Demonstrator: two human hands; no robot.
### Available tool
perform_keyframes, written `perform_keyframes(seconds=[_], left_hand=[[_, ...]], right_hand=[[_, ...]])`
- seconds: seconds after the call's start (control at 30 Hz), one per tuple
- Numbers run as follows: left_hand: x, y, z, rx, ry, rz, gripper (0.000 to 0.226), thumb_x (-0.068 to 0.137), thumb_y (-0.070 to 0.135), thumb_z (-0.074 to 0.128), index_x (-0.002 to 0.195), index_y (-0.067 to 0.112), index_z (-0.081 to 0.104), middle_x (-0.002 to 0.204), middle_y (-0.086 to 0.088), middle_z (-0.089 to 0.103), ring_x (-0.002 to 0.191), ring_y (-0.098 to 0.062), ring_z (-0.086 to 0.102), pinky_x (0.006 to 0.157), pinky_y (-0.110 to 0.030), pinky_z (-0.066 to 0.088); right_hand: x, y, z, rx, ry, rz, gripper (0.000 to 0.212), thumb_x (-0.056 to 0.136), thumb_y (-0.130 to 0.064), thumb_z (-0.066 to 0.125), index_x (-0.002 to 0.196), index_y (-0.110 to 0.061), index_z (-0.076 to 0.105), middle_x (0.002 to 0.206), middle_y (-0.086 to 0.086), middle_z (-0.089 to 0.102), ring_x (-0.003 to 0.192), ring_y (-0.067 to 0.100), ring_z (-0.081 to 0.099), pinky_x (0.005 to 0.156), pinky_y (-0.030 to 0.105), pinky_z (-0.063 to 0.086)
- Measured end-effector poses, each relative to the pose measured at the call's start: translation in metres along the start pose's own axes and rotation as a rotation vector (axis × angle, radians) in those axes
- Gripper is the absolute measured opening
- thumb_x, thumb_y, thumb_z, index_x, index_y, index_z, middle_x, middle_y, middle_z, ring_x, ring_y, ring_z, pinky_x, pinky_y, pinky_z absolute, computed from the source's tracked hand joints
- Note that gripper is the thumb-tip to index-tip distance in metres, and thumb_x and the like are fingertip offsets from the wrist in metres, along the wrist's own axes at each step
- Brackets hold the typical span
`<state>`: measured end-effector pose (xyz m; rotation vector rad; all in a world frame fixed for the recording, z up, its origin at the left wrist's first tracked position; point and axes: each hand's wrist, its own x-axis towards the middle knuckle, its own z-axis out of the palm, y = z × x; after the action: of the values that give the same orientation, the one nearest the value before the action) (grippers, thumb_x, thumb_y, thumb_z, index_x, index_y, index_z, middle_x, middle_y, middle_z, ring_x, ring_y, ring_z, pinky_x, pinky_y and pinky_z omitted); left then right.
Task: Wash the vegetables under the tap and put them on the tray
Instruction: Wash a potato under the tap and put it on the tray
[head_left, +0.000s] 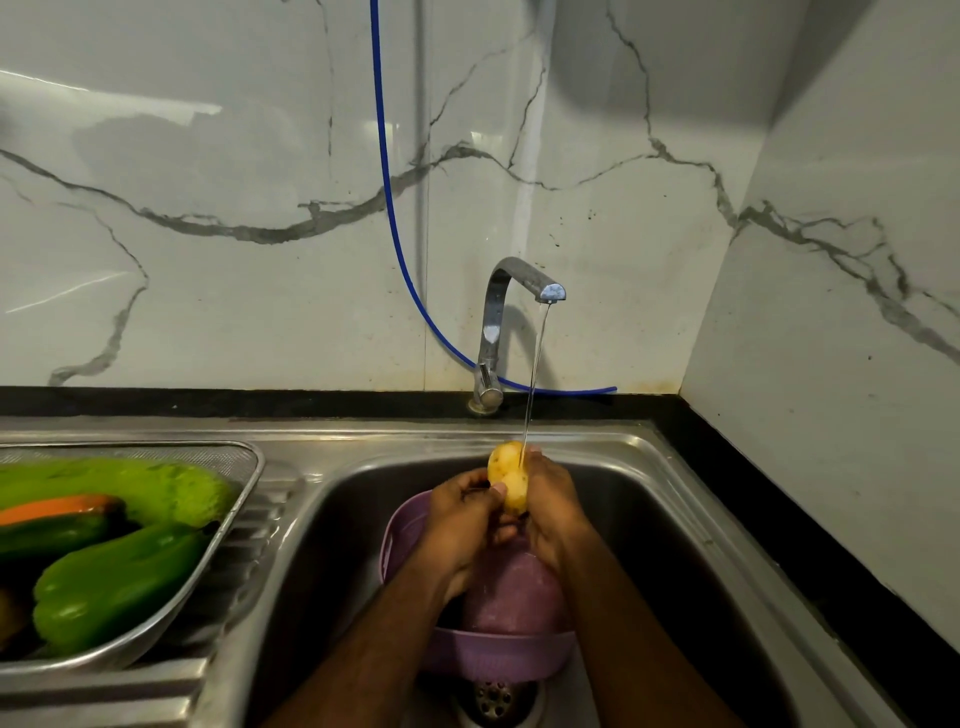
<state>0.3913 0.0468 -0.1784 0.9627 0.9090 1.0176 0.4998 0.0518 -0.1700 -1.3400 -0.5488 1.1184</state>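
A yellow potato (508, 475) is being held under a thin stream of water (535, 374) from a chrome tap (501, 322), gripped between the left hand (462, 525) and right hand (553, 506), both curled round it, above a purple colander (498, 660) sitting in the steel sink (675, 519). On the draining board at left, green vegetables (119, 577) are being kept in a mesh tray (228, 525). Veined marble walls (208, 208) are being crossed by a blue hose (387, 182) above a black counter edge (810, 545).
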Motion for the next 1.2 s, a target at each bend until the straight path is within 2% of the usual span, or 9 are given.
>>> perform_keyframes(seconds=[0.1, 0.23, 0.3, 0.4, 0.57, 0.67, 0.87, 1.03, 1.2], left_hand=[[0.002, 0.002, -0.001, -0.052, 0.036, -0.006, 0.014, 0.099, 0.007, 0.057, 0.106, 0.006, 0.069, 0.099, -0.018, 0.074, 0.080, -0.024, 0.069, 0.061, -0.027, 0.056], [0.004, 0.004, -0.005, -0.088, 0.051, -0.014, 0.020, 0.100, 0.011, 0.055, 0.110, 0.002, 0.070, 0.097, -0.020, 0.074, 0.071, -0.019, 0.068, 0.058, -0.027, 0.054], [0.002, 0.005, -0.004, -0.105, 0.031, -0.017, 0.022, 0.101, 0.014, 0.055, 0.115, 0.004, 0.069, 0.098, -0.020, 0.074, 0.072, -0.022, 0.071, 0.056, -0.030, 0.055], [0.001, 0.005, -0.002, -0.095, 0.009, -0.029, 0.022, 0.102, 0.016, 0.053, 0.118, 0.013, 0.068, 0.101, -0.014, 0.076, 0.087, -0.029, 0.074, 0.066, -0.038, 0.060], [-0.003, 0.006, -0.001, -0.072, 0.006, -0.007, 0.024, 0.104, 0.015, 0.047, 0.116, 0.018, 0.067, 0.103, -0.012, 0.075, 0.090, -0.026, 0.074, 0.076, -0.040, 0.062], [-0.003, 0.002, -0.001, 0.067, -0.002, 0.133, 0.026, 0.100, 0.008, 0.053, 0.118, 0.017, 0.070, 0.102, -0.005, 0.077, 0.094, -0.021, 0.074, 0.086, -0.043, 0.061], [0.003, -0.002, -0.004, 0.366, 0.081, 0.377, 0.035, 0.087, 0.000, 0.069, 0.115, 0.020, 0.072, 0.101, 0.005, 0.076, 0.095, -0.010, 0.072, 0.084, -0.029, 0.060], [0.003, -0.002, -0.006, 0.577, 0.250, 0.485, 0.030, 0.083, 0.012, 0.077, 0.109, 0.026, 0.074, 0.094, 0.015, 0.074, 0.084, 0.005, 0.067, 0.076, -0.015, 0.054], [0.003, -0.002, -0.006, 0.673, 0.297, 0.527, 0.026, 0.087, 0.017, 0.074, 0.112, 0.023, 0.073, 0.104, 0.005, 0.075, 0.094, -0.008, 0.069, 0.085, -0.037, 0.060]], right_hand=[[0.001, -0.001, -0.004, 0.061, -0.118, -0.010, 0.028, 0.110, -0.018, 0.042, 0.126, -0.012, 0.063, 0.118, 0.020, 0.071, 0.105, 0.035, 0.070, 0.081, 0.044, 0.061], [-0.008, -0.003, -0.006, 0.078, -0.293, 0.019, 0.031, 0.104, -0.001, 0.048, 0.124, -0.022, 0.061, 0.125, 0.019, 0.066, 0.106, 0.033, 0.068, 0.066, 0.035, 0.063], [-0.008, 0.001, -0.003, 0.049, -0.270, -0.006, 0.029, 0.104, -0.007, 0.053, 0.126, -0.024, 0.061, 0.124, 0.017, 0.067, 0.106, 0.033, 0.069, 0.061, 0.033, 0.060], [-0.004, 0.002, -0.001, 0.074, -0.226, -0.032, 0.040, 0.104, -0.019, 0.055, 0.144, -0.018, 0.053, 0.129, 0.015, 0.067, 0.115, 0.034, 0.068, 0.079, 0.043, 0.062], [-0.006, 0.001, -0.003, 0.023, -0.265, -0.063, 0.029, 0.102, -0.010, 0.058, 0.123, -0.031, 0.061, 0.120, 0.011, 0.069, 0.113, 0.033, 0.068, 0.096, 0.055, 0.057], [-0.005, 0.004, 0.004, -0.088, -0.140, -0.158, 0.033, 0.097, -0.018, 0.068, 0.125, -0.033, 0.057, 0.120, 0.005, 0.066, 0.110, 0.027, 0.067, 0.090, 0.051, 0.061], [-0.002, 0.004, 0.009, -0.284, 0.074, -0.211, 0.008, 0.103, -0.042, 0.055, 0.107, -0.037, 0.060, 0.115, 0.003, 0.068, 0.102, 0.021, 0.066, 0.096, 0.050, 0.057], [-0.001, 0.007, 0.003, -0.122, -0.140, -0.071, 0.022, 0.106, -0.028, 0.052, 0.123, -0.021, 0.064, 0.119, 0.014, 0.070, 0.106, 0.027, 0.068, 0.085, 0.043, 0.059], [-0.006, 0.012, 0.002, -0.014, -0.246, -0.033, 0.031, 0.099, -0.008, 0.062, 0.129, -0.015, 0.061, 0.119, 0.014, 0.072, 0.110, 0.028, 0.071, 0.096, 0.045, 0.059]])
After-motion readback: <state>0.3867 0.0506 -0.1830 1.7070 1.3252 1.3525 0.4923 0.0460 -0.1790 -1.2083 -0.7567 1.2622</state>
